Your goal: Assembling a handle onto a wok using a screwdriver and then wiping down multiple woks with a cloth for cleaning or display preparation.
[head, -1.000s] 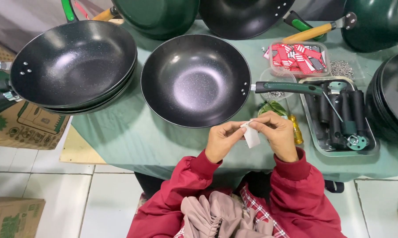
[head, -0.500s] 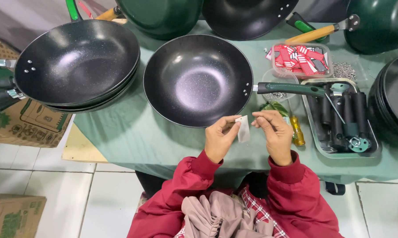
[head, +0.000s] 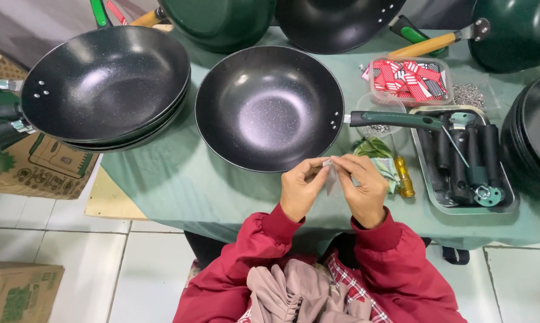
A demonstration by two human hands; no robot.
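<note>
- Both hands meet just in front of the person's chest, fingertips pinched narrow on a small clear plastic packet (head: 330, 176); the left hand (head: 302, 190) grips its left edge, the right hand (head: 361, 190) its right edge
- A second ago the packet sat lower, bunched white between the fingers; half a second ago it was drawn out between the hands; now it is raised and the fingertips have closed together at its top, as if working the top edge open
- The packet looks thin, crinkly and see-through; what is inside is too small to tell
- It hangs over the near edge of the pale green cloth-covered table (head: 180, 179), just below the rim of the black speckled non-stick wok (head: 269, 107), which has not moved
- That wok's dark green handle (head: 396, 119) reaches right, over a shallow steel tray (head: 509, 206) of black cylindrical handles and a green ring
- Just beside the right hand lie a yellow-handled screwdriver (head: 403, 177) and crumpled green wrappers (head: 373, 148)
- Further off: a clear tub of red-and-white packets (head: 409, 79), a loose heap of small metal parts (head: 467, 94), a stack of glossy black woks (head: 105, 84) at left, printed cardboard boxes (head: 39, 164) on the tiled floor
- Sleeves are dark red, with gathered cuffs
</note>
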